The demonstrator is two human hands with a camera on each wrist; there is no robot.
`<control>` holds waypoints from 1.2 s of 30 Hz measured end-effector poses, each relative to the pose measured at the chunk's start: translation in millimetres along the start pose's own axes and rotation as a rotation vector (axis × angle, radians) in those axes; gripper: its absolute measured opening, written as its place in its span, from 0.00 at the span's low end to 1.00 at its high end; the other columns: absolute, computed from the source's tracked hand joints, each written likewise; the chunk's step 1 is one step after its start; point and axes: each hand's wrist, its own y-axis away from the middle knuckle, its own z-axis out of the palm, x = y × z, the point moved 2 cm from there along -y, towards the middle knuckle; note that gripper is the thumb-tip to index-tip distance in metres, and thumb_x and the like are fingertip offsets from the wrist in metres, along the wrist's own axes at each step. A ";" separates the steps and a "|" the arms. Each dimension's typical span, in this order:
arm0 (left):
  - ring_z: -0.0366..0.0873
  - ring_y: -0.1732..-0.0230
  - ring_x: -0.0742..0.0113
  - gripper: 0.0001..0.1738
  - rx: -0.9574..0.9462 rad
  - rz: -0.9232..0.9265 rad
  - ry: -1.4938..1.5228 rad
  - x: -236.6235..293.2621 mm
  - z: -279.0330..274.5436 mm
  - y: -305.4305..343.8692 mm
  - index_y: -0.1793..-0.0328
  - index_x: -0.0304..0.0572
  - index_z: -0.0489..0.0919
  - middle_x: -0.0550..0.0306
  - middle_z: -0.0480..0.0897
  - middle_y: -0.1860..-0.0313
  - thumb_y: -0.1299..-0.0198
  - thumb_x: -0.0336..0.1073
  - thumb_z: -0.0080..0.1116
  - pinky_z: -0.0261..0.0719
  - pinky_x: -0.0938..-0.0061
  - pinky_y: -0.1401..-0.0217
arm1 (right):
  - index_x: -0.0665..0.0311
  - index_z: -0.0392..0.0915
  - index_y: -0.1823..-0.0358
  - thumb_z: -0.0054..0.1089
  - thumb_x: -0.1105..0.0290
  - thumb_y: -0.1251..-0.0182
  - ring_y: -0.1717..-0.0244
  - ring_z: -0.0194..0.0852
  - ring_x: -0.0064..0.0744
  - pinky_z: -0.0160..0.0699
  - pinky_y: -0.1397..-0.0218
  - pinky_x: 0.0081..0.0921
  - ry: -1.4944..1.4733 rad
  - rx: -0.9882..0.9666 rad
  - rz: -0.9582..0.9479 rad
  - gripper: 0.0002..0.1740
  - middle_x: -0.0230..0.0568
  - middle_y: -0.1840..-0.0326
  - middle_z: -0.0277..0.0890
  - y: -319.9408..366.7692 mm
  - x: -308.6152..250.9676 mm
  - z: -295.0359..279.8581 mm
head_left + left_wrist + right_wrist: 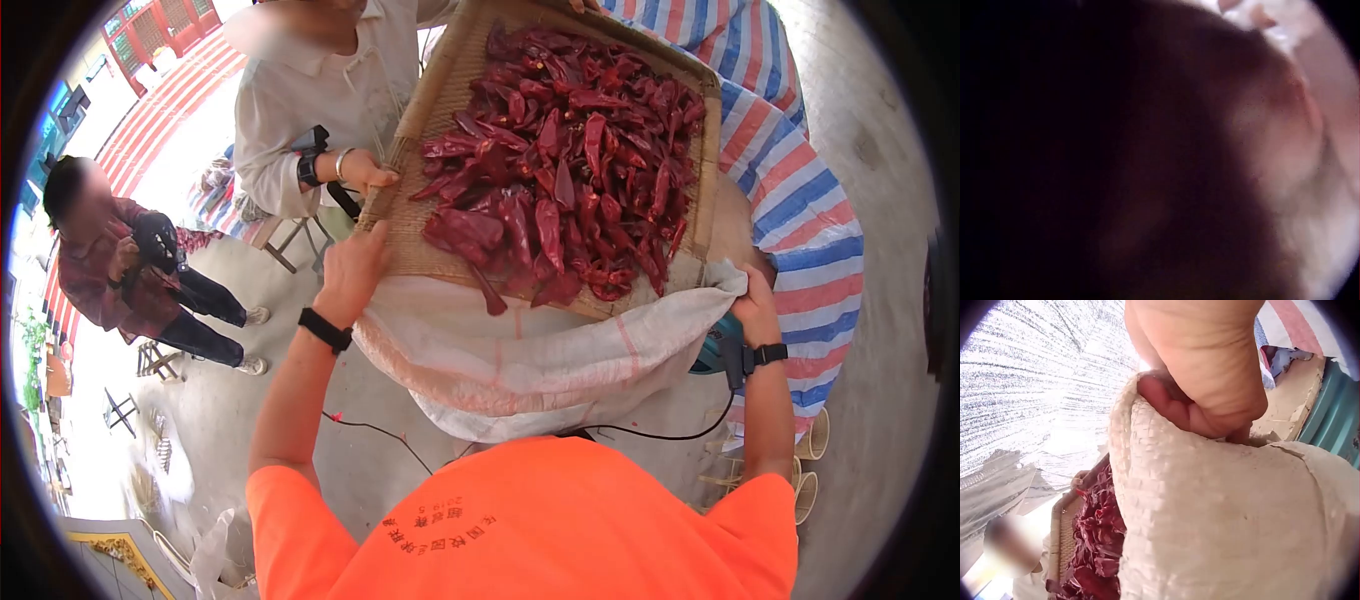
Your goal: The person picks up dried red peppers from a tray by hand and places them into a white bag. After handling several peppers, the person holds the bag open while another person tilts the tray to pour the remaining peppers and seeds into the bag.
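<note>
A woven white sack [520,360] hangs with its mouth spread below the near edge of a bamboo tray [420,225]. My left hand [352,272] grips the sack's left rim, right beside the tray's near-left corner; its fingertips are partly hidden. At the opposite side my right hand [757,308] holds the sack's rim. Up close in the right wrist view, the fingers [1172,403] curl over the sack's folded edge [1166,487]. Dried red chilies [560,170] heap on the tilted tray, some right at its near edge. The left wrist view is mostly dark and blurred.
Across from me a person in a white shirt [270,120] holds the tray with both hands. Another person [120,260] stands at the left. Striped sheeting [805,230] lies along the right, a teal container [708,355] behind the sack. A black cable [660,435] runs near my body.
</note>
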 end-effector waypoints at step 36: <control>0.76 0.54 0.51 0.35 0.174 0.584 0.125 71.1 -3.7 -62.0 0.37 0.53 0.71 0.47 0.69 0.48 0.57 0.32 0.64 0.81 0.62 0.61 | 0.71 0.70 0.45 0.57 0.75 0.38 0.47 0.72 0.29 0.68 0.40 0.25 0.615 -0.270 -0.509 0.19 0.40 0.48 0.76 57.4 -5.5 83.3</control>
